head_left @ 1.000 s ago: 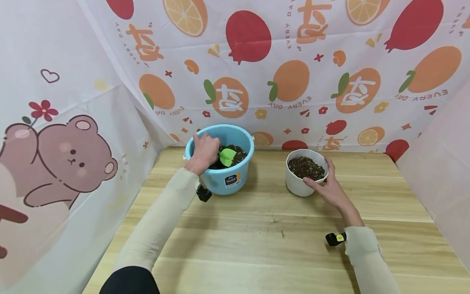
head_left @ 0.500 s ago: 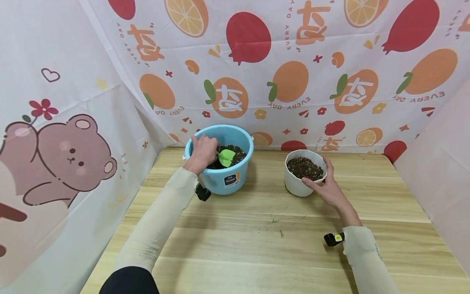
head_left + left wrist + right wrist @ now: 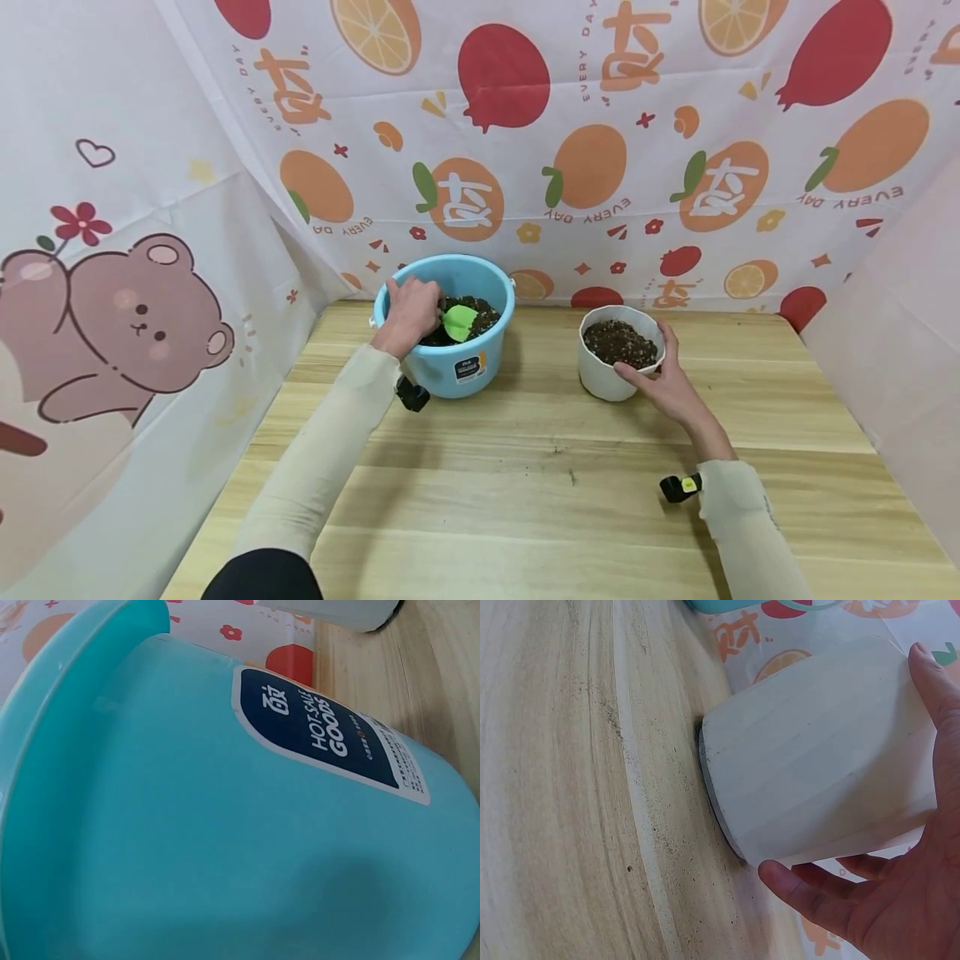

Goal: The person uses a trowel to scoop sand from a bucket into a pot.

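Note:
A light blue bucket (image 3: 480, 354) holding dark soil (image 3: 480, 310) stands at the back left of the wooden table (image 3: 525, 492). My left hand (image 3: 408, 310) reaches into it and grips the handle of a small green scoop (image 3: 460, 321) resting on the soil. In the left wrist view only the blue bucket (image 3: 187, 825) wall with its dark label shows. A white pot (image 3: 603, 375) filled with soil stands to the right. My right hand (image 3: 663, 379) cups its near right side, thumb at the front rim. The right wrist view shows the white pot (image 3: 817, 772) between thumb and fingers (image 3: 937, 682).
Patterned fruit and bear curtains (image 3: 525, 150) wall the table on the left, back and right. A few dark soil crumbs (image 3: 573, 477) lie on the wood in front.
My left hand has shifted slightly inside the bucket with the scoop; the view has drifted a little. The right hand stays on the white pot.

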